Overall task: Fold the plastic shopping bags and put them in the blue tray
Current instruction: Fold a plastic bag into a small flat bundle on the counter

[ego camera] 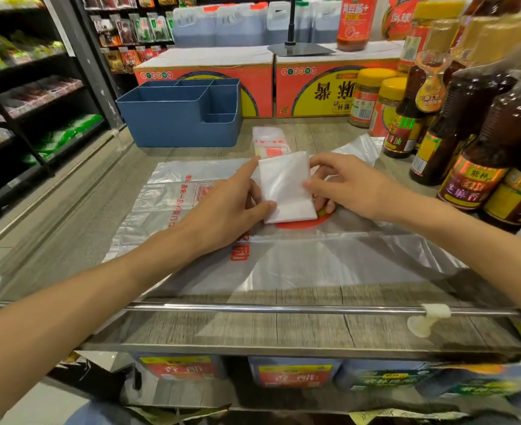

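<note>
Fingers (267,207) of the left hand (222,207) and right hand (349,187) pinched the folded bag (285,187) flat atop spread bags (314,259) on the worktop (283,329). Folding seemed finished; next, carrying it to the blue tray (179,118).

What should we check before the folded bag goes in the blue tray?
1. Bag folded small: ok, the folded bag is a neat white packet.
2. Both hands holding it: ok, left hand and right hand pinch its sides.
3. Blue tray within sight: ok, it stands behind the bags, to the left.
4. Room in the tray: cannot tell, its bottom is hidden.
5. Path clear: ok, only another folded bag lies nearby.
6. More bags left: not ok, a flat bag lies unfolded underneath.
</note>
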